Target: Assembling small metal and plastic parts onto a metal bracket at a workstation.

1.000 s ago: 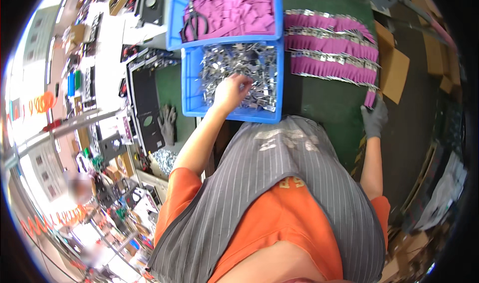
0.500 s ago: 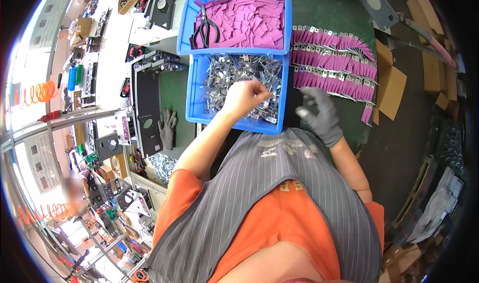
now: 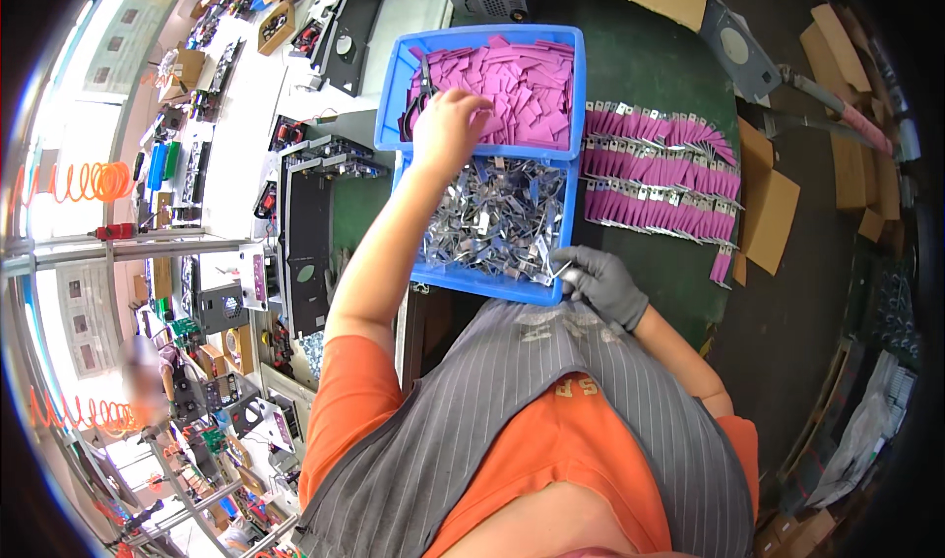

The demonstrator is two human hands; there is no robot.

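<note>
Over the near left part of the upper blue bin [image 3: 579, 76] is my bare left hand [image 3: 449, 133]. Its fingers are curled closed above the flat purple pieces [image 3: 522, 91]; what they hold, if anything, is hidden. Black-handled pliers [image 3: 425, 78] lie in that bin, partly behind the hand. In a grey glove, my right hand [image 3: 607, 288] pinches a small metal bracket [image 3: 562, 269] by the near right corner of the lower blue bin [image 3: 492, 288]. Loose metal brackets [image 3: 487, 218] fill the lower bin.
Rows of metal brackets with purple pieces [image 3: 660, 169] lie on the green table [image 3: 630, 56] to the right. Beyond them stands an open cardboard box [image 3: 768, 199]. Black panels [image 3: 303, 253] and a metal assembly [image 3: 340, 155] sit left of the bins.
My left hand has moved from the metal brackets up to the purple pieces. My right hand has come left to the lower bin's corner and now shows a bracket. The view has shifted.
</note>
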